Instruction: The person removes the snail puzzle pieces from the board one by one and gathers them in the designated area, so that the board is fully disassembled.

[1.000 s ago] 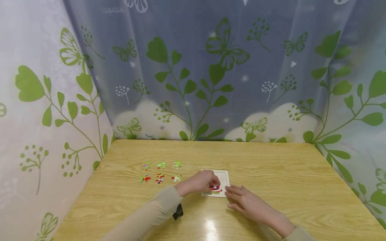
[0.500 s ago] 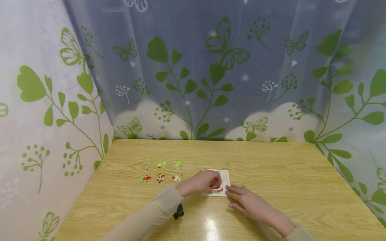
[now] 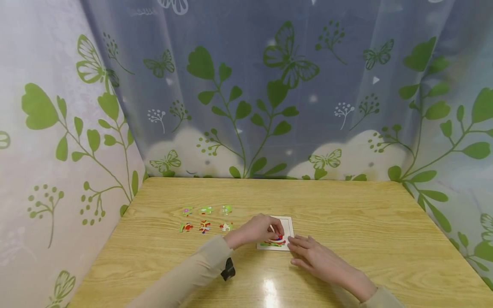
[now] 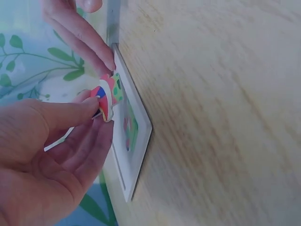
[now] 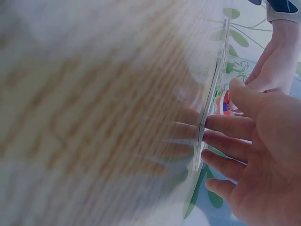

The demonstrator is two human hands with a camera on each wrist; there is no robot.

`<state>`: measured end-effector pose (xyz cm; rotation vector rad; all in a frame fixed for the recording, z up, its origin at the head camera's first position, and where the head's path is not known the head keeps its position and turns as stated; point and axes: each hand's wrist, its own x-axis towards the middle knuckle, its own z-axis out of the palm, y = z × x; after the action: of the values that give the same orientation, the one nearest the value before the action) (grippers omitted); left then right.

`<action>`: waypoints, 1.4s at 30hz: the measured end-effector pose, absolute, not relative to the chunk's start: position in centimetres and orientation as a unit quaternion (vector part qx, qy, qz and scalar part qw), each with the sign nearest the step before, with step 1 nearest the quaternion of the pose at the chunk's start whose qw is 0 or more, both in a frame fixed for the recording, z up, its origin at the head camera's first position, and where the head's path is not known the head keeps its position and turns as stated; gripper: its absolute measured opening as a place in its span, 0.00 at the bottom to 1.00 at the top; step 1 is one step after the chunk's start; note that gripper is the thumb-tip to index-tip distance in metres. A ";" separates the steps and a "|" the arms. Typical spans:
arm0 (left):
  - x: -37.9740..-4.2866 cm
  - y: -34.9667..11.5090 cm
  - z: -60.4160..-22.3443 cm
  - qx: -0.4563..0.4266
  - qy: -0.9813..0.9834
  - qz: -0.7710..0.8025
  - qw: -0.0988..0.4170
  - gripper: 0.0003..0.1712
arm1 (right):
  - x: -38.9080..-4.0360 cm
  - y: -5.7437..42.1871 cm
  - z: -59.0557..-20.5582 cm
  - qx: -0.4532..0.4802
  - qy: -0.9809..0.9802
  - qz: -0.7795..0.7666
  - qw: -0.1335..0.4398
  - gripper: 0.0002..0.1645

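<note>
My left hand (image 3: pixel 259 229) pinches a colourful jigsaw piece (image 4: pixel 108 96) between thumb and fingers, close over a white puzzle tray (image 3: pixel 286 223). Red, blue, white and green show on the piece, tilted up in the left wrist view. Green printed pieces (image 4: pixel 132 131) lie in the near part of the tray, partly hidden by the hand in the head view. With fingers extended, my right hand (image 3: pixel 319 260) touches the tray's right edge; its fingertips (image 5: pixel 208 136) meet the rim in the right wrist view.
Left of the tray, several loose jigsaw pieces (image 3: pixel 205 226) lie in two rows on the wooden table (image 3: pixel 346 214). A black wrist strap (image 3: pixel 228 269) shows under the left sleeve. Patterned curtains (image 3: pixel 246 107) enclose the table's back and sides.
My left hand has shifted slightly, turning the jigsaw piece over the tray, and more of the green strip beneath now shows. The right hand stays in place at the tray's edge.
</note>
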<state>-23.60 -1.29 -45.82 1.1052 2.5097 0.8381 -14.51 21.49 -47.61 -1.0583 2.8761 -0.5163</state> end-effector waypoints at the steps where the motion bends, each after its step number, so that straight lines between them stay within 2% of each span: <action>1: -23.6 -1.3 -45.9 0.377 0.866 0.298 0.137 0.05 | -14.5 21.5 -47.6 -0.341 0.926 -0.163 0.017 0.32; 9: -23.7 -1.9 -46.1 0.355 0.852 0.358 0.141 0.05 | -14.5 21.4 -47.7 -0.341 0.929 -0.141 0.010 0.32; 17: -23.5 -4.6 -46.1 0.336 0.849 0.385 0.135 0.05 | -14.3 21.1 -47.9 -0.352 0.928 -0.118 -0.003 0.33; 21: -23.7 -6.4 -46.2 0.325 0.853 0.391 0.119 0.05 | -14.2 21.2 -47.9 -0.353 0.928 -0.117 -0.009 0.33; 42: -22.5 -17.5 -47.0 0.267 0.864 0.413 0.105 0.07 | -14.1 21.2 -47.7 -0.352 0.928 -0.120 -0.006 0.33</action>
<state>-22.51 -17.53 -47.02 0.7876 2.5467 1.2186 -14.08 21.22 -47.70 -1.1102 2.9273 -0.3796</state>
